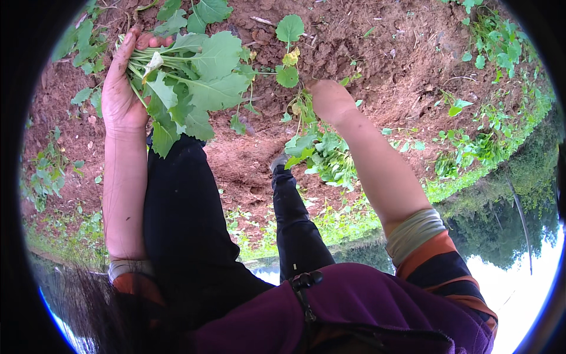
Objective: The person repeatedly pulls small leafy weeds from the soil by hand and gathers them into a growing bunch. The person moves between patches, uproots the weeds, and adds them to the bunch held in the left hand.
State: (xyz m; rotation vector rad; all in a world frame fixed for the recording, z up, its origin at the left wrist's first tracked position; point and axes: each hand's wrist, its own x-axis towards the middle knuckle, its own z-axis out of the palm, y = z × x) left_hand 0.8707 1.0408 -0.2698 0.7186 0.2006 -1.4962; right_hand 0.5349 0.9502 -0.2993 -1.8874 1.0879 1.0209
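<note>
A bunch of broad green leaves [212,66] with pale stems lies gathered in my left hand [126,95]. Its thumb and fingers wrap the stems, and the leaves fan out to the right. One curled leaf in the bunch is whitish and yellowed. My right hand [331,101] is low at the soil, its back towards me and its fingers bent out of sight. Beside those fingers stands a small leafy plant [288,76] with a yellow leaf. Yellowish-green stems [303,108] run up to the right hand; whether it grips them is hidden.
Reddish-brown soil [380,48] surrounds the plants. A heap of green leaves [331,159] lies below my right forearm, near my shoe [279,162]. More leafy plants [499,44] grow at the right, others [48,170] at the left. My dark-trousered knee [177,177] is under the bunch.
</note>
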